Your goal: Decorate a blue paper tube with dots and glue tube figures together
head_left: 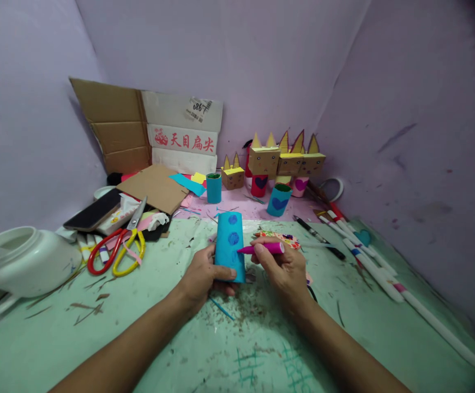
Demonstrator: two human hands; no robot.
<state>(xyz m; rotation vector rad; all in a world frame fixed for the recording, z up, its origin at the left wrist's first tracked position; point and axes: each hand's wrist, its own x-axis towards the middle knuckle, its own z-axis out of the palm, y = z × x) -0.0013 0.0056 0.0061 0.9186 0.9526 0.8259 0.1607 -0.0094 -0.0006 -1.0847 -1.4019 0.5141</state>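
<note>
My left hand [199,277] is closed around the lower end of a blue paper-covered tube [229,245], holding it upright on the green mat [139,327]. The tube carries darker blue dots down its front. My right hand [283,267] grips a magenta marker [262,249], its tip touching the tube's side near the lowest dot. Both forearms reach in from the bottom edge.
Red and yellow scissors [116,248] lie at the left, near a phone [94,210] and a white pot [20,262]. Several white markers [368,256] lie at the right. Cardboard figures [286,161], small blue tubes [214,187] and a cardboard sheet [147,131] stand at the back.
</note>
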